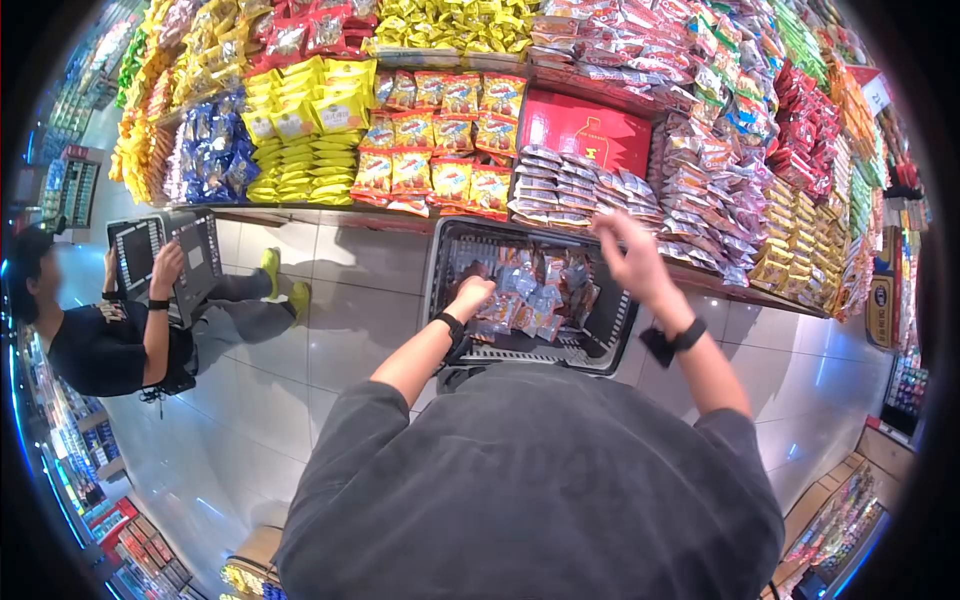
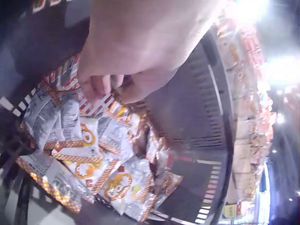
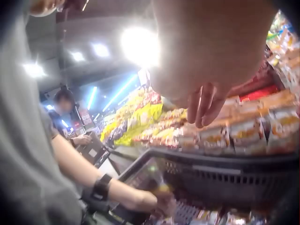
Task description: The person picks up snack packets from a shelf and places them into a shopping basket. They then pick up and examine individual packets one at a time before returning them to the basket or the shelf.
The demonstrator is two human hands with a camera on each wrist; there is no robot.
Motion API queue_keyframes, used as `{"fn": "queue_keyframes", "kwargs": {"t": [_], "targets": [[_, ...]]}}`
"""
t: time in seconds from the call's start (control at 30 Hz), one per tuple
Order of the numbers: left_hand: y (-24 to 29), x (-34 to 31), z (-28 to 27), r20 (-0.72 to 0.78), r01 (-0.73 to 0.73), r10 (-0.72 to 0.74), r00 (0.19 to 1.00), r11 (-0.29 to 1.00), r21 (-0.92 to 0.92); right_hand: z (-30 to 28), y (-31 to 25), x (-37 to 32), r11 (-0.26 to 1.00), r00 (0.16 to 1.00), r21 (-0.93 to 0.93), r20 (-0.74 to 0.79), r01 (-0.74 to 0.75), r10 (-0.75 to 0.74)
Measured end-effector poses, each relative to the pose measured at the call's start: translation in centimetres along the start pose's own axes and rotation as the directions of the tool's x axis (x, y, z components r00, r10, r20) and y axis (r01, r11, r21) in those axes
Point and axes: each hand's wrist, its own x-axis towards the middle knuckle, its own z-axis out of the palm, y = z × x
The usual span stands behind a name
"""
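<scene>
A black plastic basket (image 1: 432, 290) holds a heap of small snack packets (image 1: 540, 285), white and orange with checkered edges. Inside it, at the heap's left side, my left hand (image 1: 474, 292) reaches down with fingers curled, pinching a snack packet (image 2: 112, 104) between fingers and thumb; the hand hides part of that packet. Over the basket's far right corner hovers my right hand (image 1: 632, 262), its fingers loosely bent and nothing in them. The right wrist view has this hand (image 3: 204, 105) in front of stacked packets on the display (image 3: 246, 133).
Beyond the basket, a snack display carries yellow packets (image 1: 310, 170), orange-red packets (image 1: 430, 180), silver packets (image 1: 570, 190) and a red box (image 1: 585, 130). To the left stands another person (image 1: 110, 335) holding a dark case (image 1: 195, 265). Tiled floor (image 1: 365, 265) surrounds the basket.
</scene>
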Motion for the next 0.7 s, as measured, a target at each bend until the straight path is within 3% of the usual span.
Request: {"fn": "queue_keyframes", "kwargs": {"t": [0.07, 0.1, 0.17, 0.2, 0.27, 0.3, 0.37, 0.4, 0.43, 0.47, 0.57, 0.63, 0.7], "targets": [[-2.2, 4.2, 3.0, -0.133, 0.04, -0.003, 0.991, 0.96, 0.278, 1.1, -1.4, -4.2, 0.994, 0.984, 0.048, 0.159, -0.094, 0.085], [-2.6, 4.9, 3.3, -0.089, 0.094, -0.077, 0.993, 0.972, 0.215, 1.9, -1.9, -6.6, 0.984, 0.96, 0.057, 0.236, -0.169, 0.151], [0.6, 2.2, 1.6, -0.009, 0.059, -0.058, 0.998, 0.969, 0.241, 3.2, -1.0, -10.9, 0.994, 0.947, 0.049, 0.312, -0.098, 0.078], [1.8, 1.7, 1.6, -0.005, 0.054, -0.054, 0.999, 0.971, 0.234, 3.2, -0.9, -12.5, 0.991, 0.933, 0.021, 0.341, -0.131, 0.116], [2.3, 0.4, 2.6, -0.126, 0.076, -0.032, 0.991, 0.93, 0.359, 3.0, -1.2, -15.5, 0.977, 0.905, -0.007, 0.376, -0.212, 0.199], [2.0, 1.0, 2.7, -0.131, 0.08, -0.035, 0.991, 0.931, 0.356, 2.8, -1.3, -16.5, 0.937, 0.859, 0.003, 0.402, -0.349, 0.318], [0.2, 2.4, 3.4, 0.04, 0.018, -0.038, 0.998, 0.909, 0.416, 3.0, -0.9, -18.5, 0.891, 0.83, 0.014, 0.37, -0.455, 0.418], [1.1, 1.0, 2.8, 0.019, -0.021, 0.013, 1.0, 0.846, 0.533, 3.0, -0.5, -18.9, 0.895, 0.834, 0.018, 0.37, -0.446, 0.409], [2.7, -0.2, 1.7, 0.014, 0.02, -0.034, 0.999, 0.812, 0.583, 3.0, -0.3, -19.3, 0.872, 0.812, 0.015, 0.372, -0.49, 0.45], [-1.2, 3.0, 3.6, 0.026, 0.005, -0.025, 0.999, 0.813, 0.583, 3.3, -0.2, -19.7, 0.844, 0.786, 0.014, 0.372, -0.536, 0.494], [-2.2, 2.8, 3.2, 0.039, -0.017, -0.01, 0.999, 0.783, 0.621, 4.2, 0.1, -19.4, 0.847, 0.806, 0.062, 0.351, -0.527, 0.476], [0.5, 0.8, 1.8, 0.034, -0.015, -0.009, 0.999, 0.757, 0.653, 4.4, -0.1, -18.3, 0.873, 0.837, 0.071, 0.332, -0.483, 0.436], [1.9, 1.1, 0.5, 0.108, 0.121, -0.256, 0.961, 0.735, 0.667, 4.5, -0.3, -17.7, 0.899, 0.868, 0.087, 0.315, -0.429, 0.384]]}}
